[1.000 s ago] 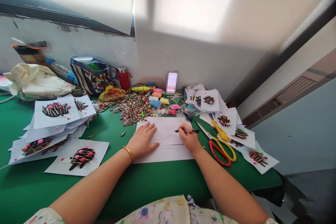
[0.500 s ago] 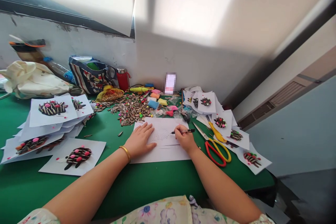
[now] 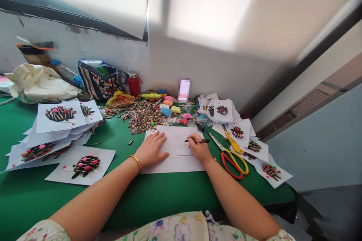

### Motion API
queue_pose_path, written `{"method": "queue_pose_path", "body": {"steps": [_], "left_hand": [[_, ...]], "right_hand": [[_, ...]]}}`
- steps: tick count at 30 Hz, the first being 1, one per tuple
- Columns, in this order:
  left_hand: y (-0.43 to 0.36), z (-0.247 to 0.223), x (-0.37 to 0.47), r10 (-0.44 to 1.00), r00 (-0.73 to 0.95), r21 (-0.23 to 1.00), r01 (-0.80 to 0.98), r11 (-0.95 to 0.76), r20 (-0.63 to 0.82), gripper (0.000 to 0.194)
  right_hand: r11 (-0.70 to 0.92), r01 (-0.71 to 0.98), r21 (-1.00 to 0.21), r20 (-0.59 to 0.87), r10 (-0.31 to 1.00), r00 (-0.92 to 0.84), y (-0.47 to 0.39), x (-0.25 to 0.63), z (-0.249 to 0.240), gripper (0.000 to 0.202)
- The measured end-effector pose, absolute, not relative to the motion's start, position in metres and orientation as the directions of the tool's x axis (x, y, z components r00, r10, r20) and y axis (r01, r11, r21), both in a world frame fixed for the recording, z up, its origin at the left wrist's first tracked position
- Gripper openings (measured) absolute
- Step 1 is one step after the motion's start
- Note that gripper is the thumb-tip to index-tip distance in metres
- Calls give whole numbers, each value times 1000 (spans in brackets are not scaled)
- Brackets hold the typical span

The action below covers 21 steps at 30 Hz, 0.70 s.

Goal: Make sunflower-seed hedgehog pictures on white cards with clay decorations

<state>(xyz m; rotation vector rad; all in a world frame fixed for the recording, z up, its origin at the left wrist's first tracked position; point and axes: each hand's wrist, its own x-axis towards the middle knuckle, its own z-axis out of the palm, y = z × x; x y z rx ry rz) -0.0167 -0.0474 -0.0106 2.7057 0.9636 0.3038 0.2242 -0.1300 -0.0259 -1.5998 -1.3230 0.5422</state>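
Note:
My left hand (image 3: 152,149) lies flat with fingers spread on the left part of a white sheet of paper (image 3: 174,165). Between my hands the paper bears a faint line drawing (image 3: 174,144). A black pen (image 3: 201,141) is pinched in my right hand (image 3: 199,148), its tip on or just over the right end of the drawing; I cannot tell whether it touches. Just right of that hand lie scissors (image 3: 232,163) with red and yellow handles. Beyond the paper spreads a heap of striped sunflower seeds (image 3: 144,117).
Cards with seed hedgehogs are stacked at the left (image 3: 60,118) and right (image 3: 239,130). Soft clay packs (image 3: 166,111), a phone (image 3: 184,90), a red flask (image 3: 134,86) and a striped bag (image 3: 98,83) stand along the wall. The green table (image 3: 158,196) ends at the right.
The view has shifted slightly, so things at the left appear a little further right. Both hands keep almost the same place on the paper, the pen still in my right hand.

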Motion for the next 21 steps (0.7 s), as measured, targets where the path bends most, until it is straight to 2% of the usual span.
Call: {"method": "queue_pose_path", "body": {"steps": [4,6,9,12,17,21], "left_hand": [[-48,-10,-17,644,760,291,597,-748,95,70],[-48,-10,-17,646,757,293,600,-745,93,70],[-48,-10,-18,647,757,303,598,-742,88,69],[-47,-10,-18,645,760,304,599,-741,73,69],[-46,-11,-20,645,762,294,605,-740,59,72],[-45,-14,-21,644,762,303,600,-740,65,71]], "right_hand": [[46,517,-855,240,919,313,-132,224,-24,25],[85,567,-819,298,907,296,-133,224,-24,26],[187,679,-710,430,878,208,-135,225,-25,27],[249,774,-582,478,875,78,-135,226,-25,30],[204,915,-349,361,930,-70,-135,229,-18,41],[130,979,-159,216,972,-94,-139,238,-8,50]]}}
